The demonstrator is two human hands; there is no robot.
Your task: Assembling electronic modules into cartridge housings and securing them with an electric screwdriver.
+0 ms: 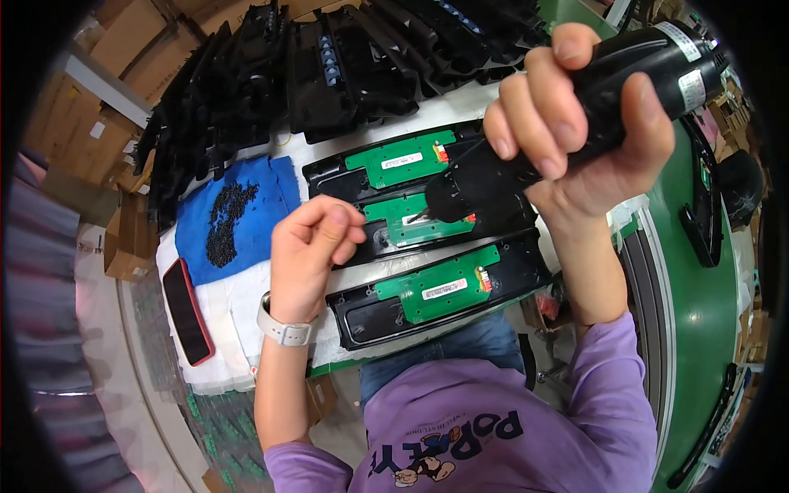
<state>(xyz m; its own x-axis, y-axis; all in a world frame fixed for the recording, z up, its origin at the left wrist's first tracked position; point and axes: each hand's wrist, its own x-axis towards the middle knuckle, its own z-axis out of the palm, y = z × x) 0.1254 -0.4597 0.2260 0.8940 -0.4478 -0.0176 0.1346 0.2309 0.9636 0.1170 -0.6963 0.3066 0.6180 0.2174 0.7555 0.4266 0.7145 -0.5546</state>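
Observation:
My right hand (567, 123) is wrapped round a black electric screwdriver (485, 181), which slants down to the left. Its bit points at a green circuit board (400, 232) in the middle one of three black plastic panels (509, 215); whether the tip touches cannot be told. Beside that panel's left end is my left hand (308, 251), fingers curled and pinched together; anything between them is hidden. The far panel (322, 177) and the near panel (370, 324) carry similar green boards with a white label. To the left, small black screws (226, 222) lie heaped on a blue cloth (279, 185).
A phone in a red case (187, 312) lies at the left of the white-covered table (238, 316). Many black plastic parts (345, 74) are piled along the back. Cardboard boxes (70, 123) stand far left. A green conveyor surface (699, 320) runs along the right, with a black part (703, 209) on it.

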